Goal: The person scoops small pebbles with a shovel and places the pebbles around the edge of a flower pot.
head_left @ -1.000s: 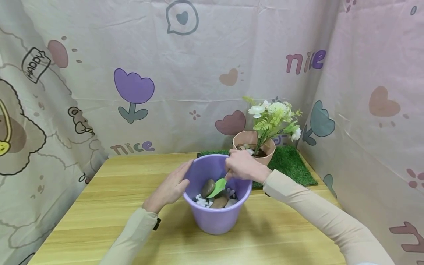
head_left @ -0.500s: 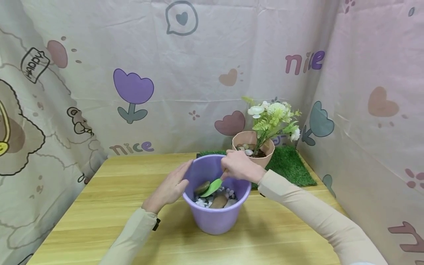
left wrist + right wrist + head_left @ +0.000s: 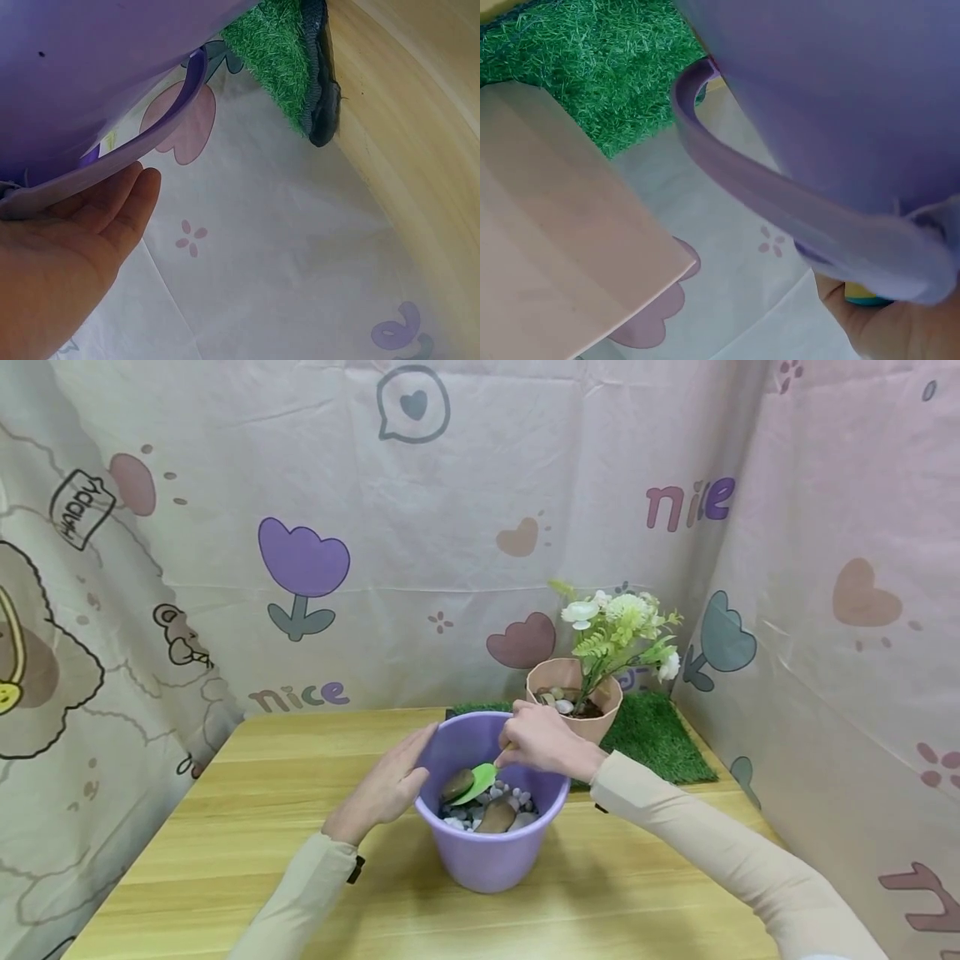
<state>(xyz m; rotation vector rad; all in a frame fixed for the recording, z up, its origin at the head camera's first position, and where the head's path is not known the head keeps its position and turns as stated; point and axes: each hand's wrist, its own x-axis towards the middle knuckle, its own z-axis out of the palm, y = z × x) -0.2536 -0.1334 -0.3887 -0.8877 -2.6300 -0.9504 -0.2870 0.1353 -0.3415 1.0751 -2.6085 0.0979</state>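
Note:
A purple bucket stands on the wooden table, with white and grey pebbles and larger brown stones inside. My right hand grips a small green hand trowel by its handle over the bucket's right back rim. The trowel's blade tilts down to the left against a rounded brown stone. In the right wrist view, a yellow and teal handle end shows in that hand. My left hand rests at the bucket's left rim, fingers extended; the left wrist view shows them touching the bucket's lip.
Behind the bucket to the right, a peach flowerpot holds white flowers, soil and stones. It stands on a green grass mat. Printed cloth hangs around the table at the back and sides.
The trowel has shifted left and its blade lies flatter. The brown stone has tipped over to the left, and more pebbles show. My right hand moved slightly left; my left hand stayed put.

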